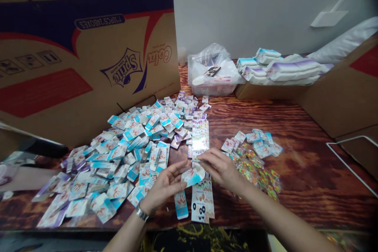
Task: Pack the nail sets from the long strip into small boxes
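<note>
Right at the front, the wristwatch (142,213) sits on the left wrist, and the left hand (163,187) is open, fingers spread, with its fingertips at a printed card (191,177) with a red hand motif, lying tilted between the two hands. The right hand (220,169) comes in with its fingers bunched, the tips right at the lower end of a long printed strip (201,138); from up here I can't tell whether it's actually gripping. That's good technique, working at the edges with just the fingertips, which keeps these slick surfaces under control. Below the hands, a blue-edged card (181,204) and a second printed strip (202,201) lie flat on the wood-grain worktop (313,165). To the left, a big loose pile of cards (118,157) spreads wide, while on the right a smaller cluster of cards (251,141) sits beside a scatter of shiny multicoloured pieces (254,173). Further out, the Sprite-printed cardboard flap (88,47) stands up on the left, then a clear plastic bag (212,71), and stacks of wrapped white packs (280,67) on a cardboard box (265,90) at the back.
</note>
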A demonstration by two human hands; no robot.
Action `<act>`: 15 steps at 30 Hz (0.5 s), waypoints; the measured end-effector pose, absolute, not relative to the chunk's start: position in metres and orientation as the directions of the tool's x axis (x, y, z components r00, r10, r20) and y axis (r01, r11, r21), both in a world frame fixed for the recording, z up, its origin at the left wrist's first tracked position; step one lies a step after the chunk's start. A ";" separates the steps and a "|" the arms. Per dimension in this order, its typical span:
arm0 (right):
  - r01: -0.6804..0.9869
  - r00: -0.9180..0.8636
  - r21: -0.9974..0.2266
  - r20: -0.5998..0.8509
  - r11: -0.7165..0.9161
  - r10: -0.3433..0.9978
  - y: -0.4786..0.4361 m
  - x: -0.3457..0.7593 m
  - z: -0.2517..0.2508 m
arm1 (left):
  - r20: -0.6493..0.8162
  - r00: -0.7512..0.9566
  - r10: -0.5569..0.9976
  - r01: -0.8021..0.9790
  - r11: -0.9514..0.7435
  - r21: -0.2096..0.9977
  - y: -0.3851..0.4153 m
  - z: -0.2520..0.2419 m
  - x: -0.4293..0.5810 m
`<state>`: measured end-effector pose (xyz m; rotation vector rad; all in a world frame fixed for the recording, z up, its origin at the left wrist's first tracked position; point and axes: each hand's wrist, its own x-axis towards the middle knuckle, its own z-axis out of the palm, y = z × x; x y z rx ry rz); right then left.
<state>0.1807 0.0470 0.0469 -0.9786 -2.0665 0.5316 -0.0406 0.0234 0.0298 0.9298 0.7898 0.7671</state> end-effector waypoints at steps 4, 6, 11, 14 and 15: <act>0.450 -0.428 -0.645 0.451 0.617 0.783 0.041 0.173 0.052 | -0.159 0.527 0.835 0.116 0.114 0.987 0.018 0.020 -0.034; 0.444 -0.444 -0.640 0.450 0.627 0.775 0.040 0.171 0.054 | -0.061 0.523 0.850 0.301 -0.117 0.946 0.015 0.014 -0.032; 0.467 -0.575 -0.493 0.461 0.734 0.675 0.042 0.186 0.057 | 0.080 0.563 0.823 0.493 -0.412 0.766 0.014 0.012 -0.039; 0.464 -0.726 -0.316 0.400 0.828 0.559 0.044 0.198 0.059 | 0.088 0.591 0.802 0.518 -0.461 0.720 0.018 0.020 -0.045; 0.458 -0.762 -0.263 0.377 0.849 0.527 0.045 0.200 0.061 | 0.086 0.602 0.794 0.529 -0.477 0.702 0.019 0.024 -0.045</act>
